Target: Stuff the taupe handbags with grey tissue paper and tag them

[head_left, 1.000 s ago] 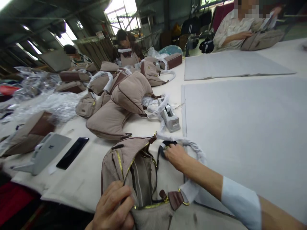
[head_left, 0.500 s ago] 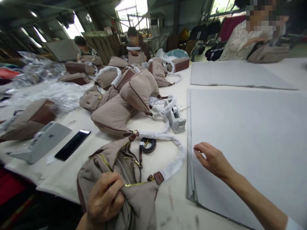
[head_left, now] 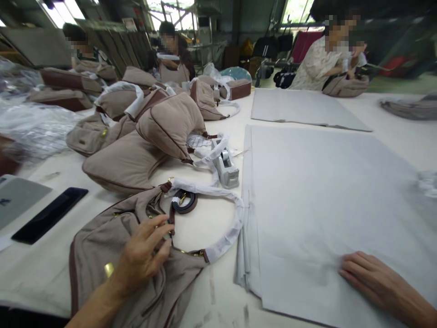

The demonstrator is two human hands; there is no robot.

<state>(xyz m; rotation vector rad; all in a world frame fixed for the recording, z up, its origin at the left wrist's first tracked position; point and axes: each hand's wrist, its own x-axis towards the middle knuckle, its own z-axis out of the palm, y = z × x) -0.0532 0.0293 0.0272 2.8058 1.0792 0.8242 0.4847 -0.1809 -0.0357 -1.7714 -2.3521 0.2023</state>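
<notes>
"What's the left grip (head_left: 143, 255) doing?"

"It's curled over the upper edge of a taupe handbag (head_left: 102, 259), fingers bent, thumb raised. It looks closed on the fabric by the zip."

"So where's the bag, exactly?"

"Right under that grip, slumped on the near left of the white surface (head_left: 218, 291). Its handle (head_left: 208, 189), wrapped in white film, loops to the right and away from the hand. A coiled dark strap (head_left: 184, 202) sits inside that loop, just past the fingertips (head_left: 164, 232)."

"And the right grip (head_left: 378, 282)?"

"Open and holding nothing. The fingers lie flat, close together, on a large grey paper sheet (head_left: 324, 218) at the near right, well apart from the bag."

"What else is close by?"

"Just beyond the handle there's a tape dispenser (head_left: 225, 166), beside a row of similar taupe bags (head_left: 126, 164). Left of the handbag lie a black phone (head_left: 49, 215) and a grey flat device (head_left: 17, 198), with a heap of clear plastic wrap (head_left: 34, 132) farther off."

"Anyone else working?"

"Yes, farther along. A second grey sheet (head_left: 300, 109) lies past the first, and beyond it a co-worker (head_left: 317, 64) at the far right has both hands at another bag (head_left: 345, 85). Two more people sit at the far end of the surface."
</notes>
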